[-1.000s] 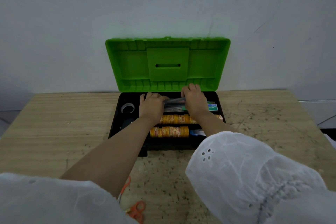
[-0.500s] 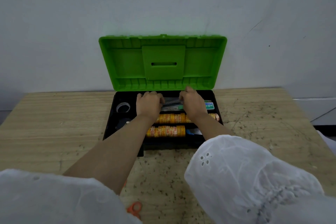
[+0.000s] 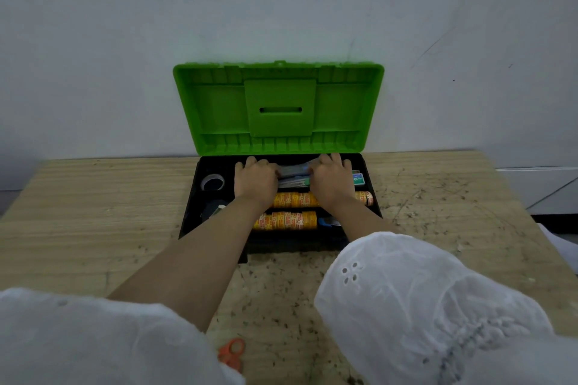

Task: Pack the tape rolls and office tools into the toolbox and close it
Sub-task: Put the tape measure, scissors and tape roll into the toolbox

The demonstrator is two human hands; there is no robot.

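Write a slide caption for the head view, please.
Left hand and right hand hold a packet in the open toolbox, behind orange tape rolls.

You have a single view, from the camera worn on your head. It looks forward and down, so your white sleeves (image 3: 422, 306) fill the bottom corners and both forearms run up the middle. The wide lens takes in the surface (image 3: 93, 212) from edge to edge and a broad stretch of wall (image 3: 125, 40) above it. The toolbox (image 3: 190, 219) sits centred at arm's reach, with the inside of its raised lid (image 3: 219, 109) facing you. You see your left hand (image 3: 255, 180) and right hand (image 3: 331, 181) from behind, so the fingertips are hidden.
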